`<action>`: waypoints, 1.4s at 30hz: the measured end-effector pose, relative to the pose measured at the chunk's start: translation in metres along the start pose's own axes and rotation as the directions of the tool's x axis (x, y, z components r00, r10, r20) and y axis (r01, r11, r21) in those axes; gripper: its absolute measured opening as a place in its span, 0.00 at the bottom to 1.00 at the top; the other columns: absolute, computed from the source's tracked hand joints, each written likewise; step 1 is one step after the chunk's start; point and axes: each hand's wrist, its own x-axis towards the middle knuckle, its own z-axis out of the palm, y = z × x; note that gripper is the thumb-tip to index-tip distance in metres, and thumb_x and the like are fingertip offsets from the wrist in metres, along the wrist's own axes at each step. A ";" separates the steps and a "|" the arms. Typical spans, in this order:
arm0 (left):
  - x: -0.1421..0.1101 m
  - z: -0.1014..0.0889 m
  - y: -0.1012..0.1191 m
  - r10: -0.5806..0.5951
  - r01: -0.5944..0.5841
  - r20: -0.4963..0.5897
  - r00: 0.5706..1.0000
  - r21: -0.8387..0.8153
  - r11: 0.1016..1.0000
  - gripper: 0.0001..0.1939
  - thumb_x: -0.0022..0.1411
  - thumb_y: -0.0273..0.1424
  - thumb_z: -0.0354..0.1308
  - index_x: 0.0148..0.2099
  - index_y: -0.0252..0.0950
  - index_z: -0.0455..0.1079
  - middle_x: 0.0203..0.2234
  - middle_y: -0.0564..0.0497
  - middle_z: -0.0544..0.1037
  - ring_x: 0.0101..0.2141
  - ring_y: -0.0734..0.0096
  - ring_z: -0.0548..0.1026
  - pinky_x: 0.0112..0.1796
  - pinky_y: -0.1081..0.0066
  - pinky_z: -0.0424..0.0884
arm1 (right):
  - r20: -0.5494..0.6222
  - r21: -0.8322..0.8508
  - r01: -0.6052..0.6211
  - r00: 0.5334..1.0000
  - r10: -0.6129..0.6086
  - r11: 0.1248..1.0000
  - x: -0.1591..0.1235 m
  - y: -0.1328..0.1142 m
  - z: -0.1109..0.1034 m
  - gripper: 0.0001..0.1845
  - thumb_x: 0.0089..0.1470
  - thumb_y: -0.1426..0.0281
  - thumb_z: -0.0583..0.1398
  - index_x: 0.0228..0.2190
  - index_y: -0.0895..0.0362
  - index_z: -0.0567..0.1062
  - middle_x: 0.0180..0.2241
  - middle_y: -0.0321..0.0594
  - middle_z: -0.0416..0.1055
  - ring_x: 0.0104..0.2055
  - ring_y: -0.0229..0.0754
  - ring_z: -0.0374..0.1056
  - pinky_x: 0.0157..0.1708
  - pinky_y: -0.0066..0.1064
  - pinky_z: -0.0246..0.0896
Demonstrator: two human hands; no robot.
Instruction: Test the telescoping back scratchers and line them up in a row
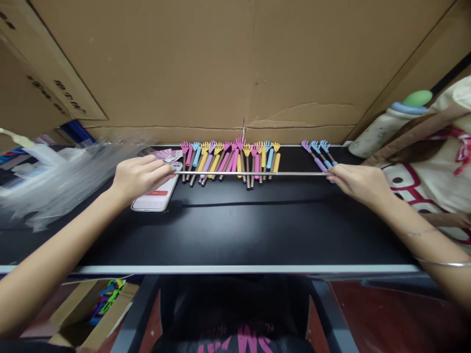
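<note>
A thin metal telescopic back scratcher [243, 173] is drawn out long and level above the black table, spanning my two hands. My left hand [142, 177] is closed on one end, above a phone. The other end sits pinched in the fingers of my right hand [355, 181], close to a small group of back scratchers [322, 153] with purple and blue heads. Both ends of the held rod are hidden by my fingers. Behind it lies a row of short back scratchers [231, 159] with pink, yellow, blue and purple hand-shaped heads.
A white phone [154, 198] lies on the black table [250, 230]. Clear plastic bags [73, 171] are heaped at left. A bottle [388, 125] and a printed cloth bag [415, 179] stand at right. Cardboard [221, 63] walls the back. An open carton [106, 318] sits below.
</note>
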 end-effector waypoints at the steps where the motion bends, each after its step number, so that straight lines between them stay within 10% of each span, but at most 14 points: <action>1: 0.008 0.000 0.005 0.024 -0.024 0.005 1.000 -0.010 1.000 0.12 0.70 0.36 0.52 0.34 0.41 0.71 0.22 0.58 0.76 0.26 0.75 0.70 0.24 0.74 0.58 | -0.035 0.014 0.050 0.998 -0.050 0.999 0.006 -0.008 0.001 0.24 0.66 0.57 0.47 0.34 0.57 0.76 0.33 0.45 0.78 0.31 0.39 0.69 0.27 0.29 0.47; 10: 0.067 -0.007 0.064 0.010 -0.015 -0.025 1.000 -0.178 0.984 0.17 0.72 0.33 0.46 0.31 0.37 0.68 0.20 0.54 0.74 0.24 0.72 0.71 0.24 0.71 0.56 | -0.157 0.012 0.211 0.966 -0.207 0.977 0.036 -0.090 -0.031 0.25 0.68 0.59 0.43 0.28 0.57 0.72 0.24 0.38 0.73 0.23 0.36 0.67 0.21 0.29 0.38; 29: 0.083 -0.019 0.095 -0.072 0.119 0.155 0.985 -0.323 0.939 0.14 0.71 0.33 0.48 0.34 0.36 0.69 0.24 0.50 0.74 0.27 0.69 0.71 0.24 0.71 0.55 | -0.035 0.140 0.131 0.991 -0.127 0.981 0.048 -0.143 -0.041 0.19 0.66 0.59 0.47 0.33 0.55 0.72 0.25 0.39 0.76 0.22 0.39 0.67 0.21 0.29 0.32; 42: 0.094 -0.019 0.097 -0.010 0.024 0.070 0.998 -0.203 0.979 0.15 0.72 0.34 0.46 0.32 0.37 0.68 0.21 0.53 0.72 0.25 0.71 0.70 0.24 0.70 0.54 | -0.089 0.097 0.189 0.980 -0.180 0.977 0.058 -0.152 -0.048 0.23 0.68 0.58 0.44 0.35 0.56 0.73 0.26 0.39 0.75 0.23 0.37 0.66 0.22 0.30 0.31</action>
